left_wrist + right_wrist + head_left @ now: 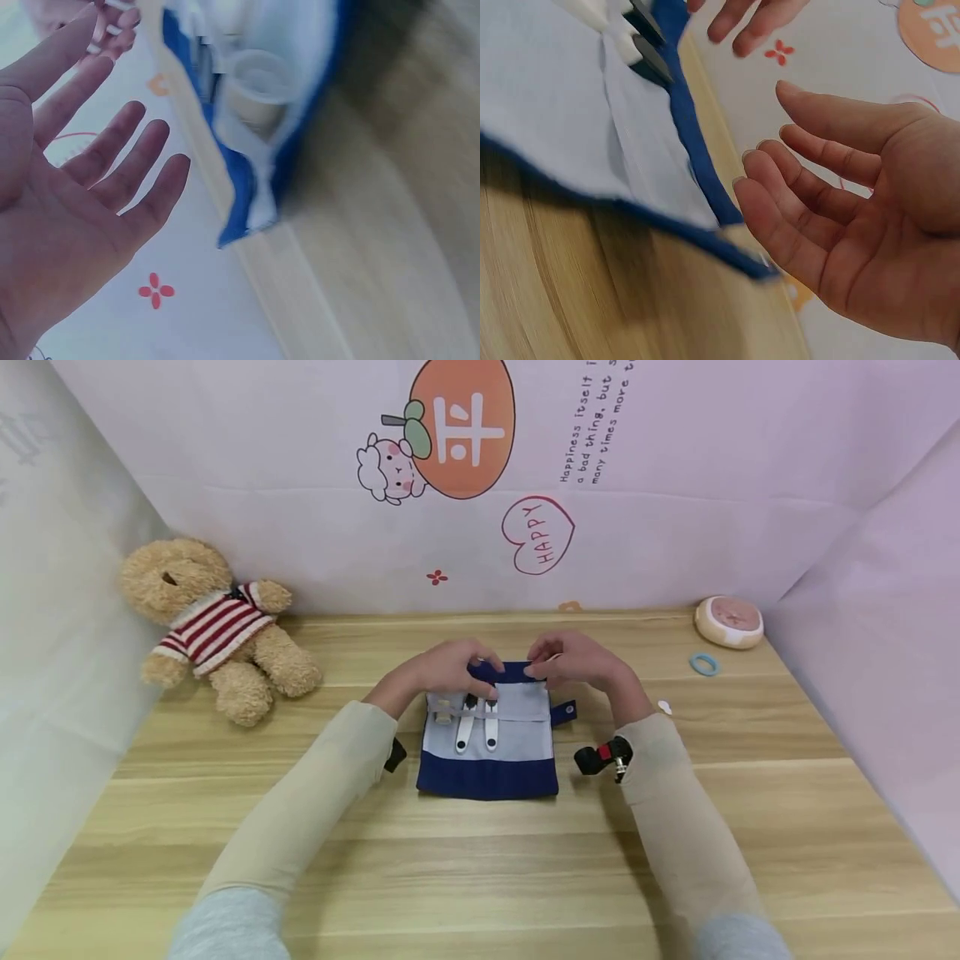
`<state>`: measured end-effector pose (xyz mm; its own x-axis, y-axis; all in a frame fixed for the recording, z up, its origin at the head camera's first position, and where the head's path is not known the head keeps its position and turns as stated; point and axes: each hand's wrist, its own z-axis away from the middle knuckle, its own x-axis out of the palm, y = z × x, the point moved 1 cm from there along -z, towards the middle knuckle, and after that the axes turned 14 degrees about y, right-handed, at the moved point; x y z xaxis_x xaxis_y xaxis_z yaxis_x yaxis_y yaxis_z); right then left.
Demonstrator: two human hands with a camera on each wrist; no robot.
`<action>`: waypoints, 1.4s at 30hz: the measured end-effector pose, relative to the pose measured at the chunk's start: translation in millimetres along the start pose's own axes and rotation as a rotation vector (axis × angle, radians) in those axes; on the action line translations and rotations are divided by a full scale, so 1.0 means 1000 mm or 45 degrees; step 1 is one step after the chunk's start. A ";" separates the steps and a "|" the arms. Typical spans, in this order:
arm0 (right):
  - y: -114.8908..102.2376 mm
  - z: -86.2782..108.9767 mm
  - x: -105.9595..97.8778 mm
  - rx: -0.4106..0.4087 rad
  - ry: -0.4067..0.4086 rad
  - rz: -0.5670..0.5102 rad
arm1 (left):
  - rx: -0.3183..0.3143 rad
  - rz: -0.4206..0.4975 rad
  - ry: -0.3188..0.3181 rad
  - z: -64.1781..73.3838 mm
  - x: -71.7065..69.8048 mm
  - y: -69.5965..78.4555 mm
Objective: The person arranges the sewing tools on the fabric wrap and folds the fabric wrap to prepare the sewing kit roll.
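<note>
While the blue-edged pouch (489, 778) lies unfolded on the table (480, 877), the left hand (452, 667) and right hand (579, 658) hover over its far edge, thumbs and fingers apart, holding nothing; two white-handled tools (491, 728) sit in its pocket.

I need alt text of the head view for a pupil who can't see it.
A person's left hand and right hand hover above the far edge of an open blue-and-grey fabric pouch holding two white-handled tools, on a wooden table. A tan teddy bear is at the left; a light-blue ring lies at the right.
</note>
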<state>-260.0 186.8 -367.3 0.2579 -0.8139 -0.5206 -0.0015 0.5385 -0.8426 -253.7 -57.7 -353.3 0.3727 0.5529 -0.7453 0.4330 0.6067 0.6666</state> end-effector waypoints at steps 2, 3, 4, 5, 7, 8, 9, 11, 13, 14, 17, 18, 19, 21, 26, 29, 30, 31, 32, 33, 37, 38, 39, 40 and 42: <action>0.004 0.004 -0.008 -0.010 0.016 -0.007 | 0.010 0.022 0.029 -0.003 -0.001 0.002; 0.006 0.006 -0.012 -0.015 0.017 -0.020 | 0.015 0.037 0.042 -0.004 -0.002 0.003; 0.008 0.008 -0.016 -0.021 0.015 -0.030 | 0.020 0.054 0.053 -0.005 -0.002 0.003; 0.010 0.011 -0.020 -0.029 0.015 -0.032 | 0.023 0.071 0.067 -0.006 -0.002 0.004; 0.015 0.014 -0.027 -0.042 0.009 -0.045 | 0.022 0.113 0.092 -0.009 -0.001 0.005; 0.019 0.016 -0.031 -0.047 0.010 -0.043 | 0.018 0.141 0.104 -0.010 0.000 0.006; 0.022 0.017 -0.034 -0.050 0.010 -0.044 | 0.009 0.168 0.115 -0.011 0.000 0.006; 0.027 0.020 -0.041 -0.061 0.021 -0.022 | -0.007 0.211 0.135 -0.013 0.002 0.007; 0.033 0.024 -0.048 -0.080 0.028 0.006 | -0.015 0.243 0.144 -0.014 0.004 0.007; 0.035 0.026 -0.051 -0.085 0.030 0.016 | -0.016 0.252 0.147 -0.015 0.005 0.006; 0.042 0.031 -0.059 -0.083 0.043 0.049 | -0.002 0.275 0.145 -0.016 0.009 0.003; 0.044 0.032 -0.062 -0.079 0.048 0.055 | 0.003 0.284 0.144 -0.016 0.011 0.002; 0.046 0.034 -0.065 -0.069 0.054 0.054 | 0.002 0.290 0.143 -0.016 0.012 0.001; 0.050 0.037 -0.070 -0.043 0.073 0.038 | -0.002 0.299 0.142 -0.016 0.014 -0.002; 0.059 0.047 -0.081 -0.009 0.103 0.019 | -0.056 0.261 0.129 -0.016 0.019 -0.006; 0.065 0.054 -0.088 0.002 0.121 0.046 | -0.082 0.251 0.116 -0.015 0.021 -0.008; 0.067 0.056 -0.090 0.006 0.127 0.053 | -0.085 0.255 0.111 -0.015 0.022 -0.008; 0.070 0.058 -0.092 0.012 0.131 0.059 | -0.088 0.258 0.108 -0.015 0.022 -0.009; 0.072 0.061 -0.093 0.016 0.131 0.063 | -0.091 0.261 0.104 -0.015 0.023 -0.009; 0.074 0.063 -0.095 0.020 0.129 0.070 | -0.094 0.266 0.101 -0.015 0.023 -0.010; 0.081 0.069 -0.098 0.034 0.086 0.097 | -0.116 0.255 0.097 -0.015 0.027 -0.015; 0.083 0.070 -0.098 0.037 0.070 0.103 | -0.123 0.254 0.094 -0.015 0.027 -0.016; 0.085 0.071 -0.098 0.040 0.057 0.109 | -0.129 0.255 0.091 -0.015 0.028 -0.017; 0.087 0.072 -0.099 0.042 0.045 0.112 | -0.131 0.257 0.089 -0.015 0.029 -0.018; 0.091 0.073 -0.099 0.037 0.022 0.124 | -0.137 0.269 0.083 -0.015 0.030 -0.020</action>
<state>-215.1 332.2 -382.0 0.2408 -0.7608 -0.6026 0.0020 0.6213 -0.7836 -263.6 -44.3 -388.6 0.3906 0.7075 -0.5890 0.2598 0.5291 0.8078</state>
